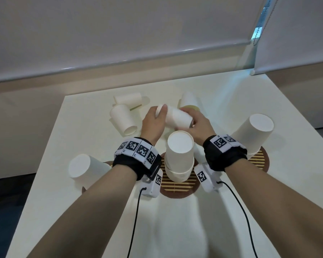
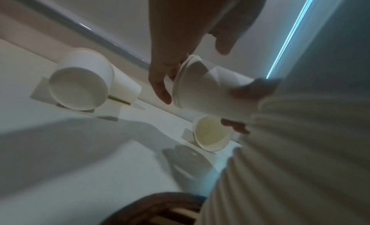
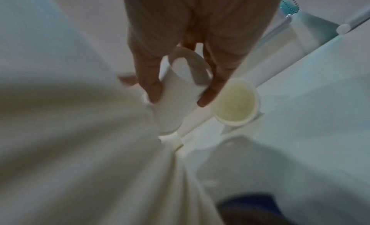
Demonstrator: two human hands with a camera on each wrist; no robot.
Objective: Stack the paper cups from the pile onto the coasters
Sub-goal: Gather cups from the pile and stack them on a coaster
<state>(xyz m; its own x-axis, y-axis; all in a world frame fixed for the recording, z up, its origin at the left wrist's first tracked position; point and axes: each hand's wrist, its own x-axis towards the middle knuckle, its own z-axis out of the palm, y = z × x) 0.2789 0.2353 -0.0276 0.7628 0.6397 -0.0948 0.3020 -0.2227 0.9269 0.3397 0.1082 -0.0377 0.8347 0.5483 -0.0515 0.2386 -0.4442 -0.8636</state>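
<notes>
Two hands meet over the far middle of the white table (image 1: 93, 138), both on one sideways paper cup (image 1: 175, 117) held in the air. The left hand (image 1: 153, 123) curls round its narrow closed end, thumb over the base; the right hand (image 1: 199, 125) wraps the wide rim end, fingers bent about the wall. The cup is smooth, matte white, a tapered cylinder with a rolled lip.

Nearer the person, a stack of upside-down cups (image 1: 179, 157) stands on a round brown coaster with pale bamboo slats (image 1: 179, 185). Another inverted stack (image 1: 254, 133) stands on the right coaster (image 1: 259, 161), and one more (image 1: 84, 169) on the left.

Beyond the hands lie loose cups on their sides: one with its mouth toward the camera (image 1: 122, 120), one behind it (image 1: 128, 98), and one at the right with a yellowish interior (image 1: 189, 103).

The left wrist view alone shows ridged rims at the held cup's (image 2: 202, 89) left end, suggesting several nested cups, though blur makes this uncertain. The right wrist view shows the right hand's fingers (image 3: 152, 89) pinching the cup (image 3: 180, 92) from both sides, and the yellowish cup's hollow (image 3: 234, 103) just beside them.
</notes>
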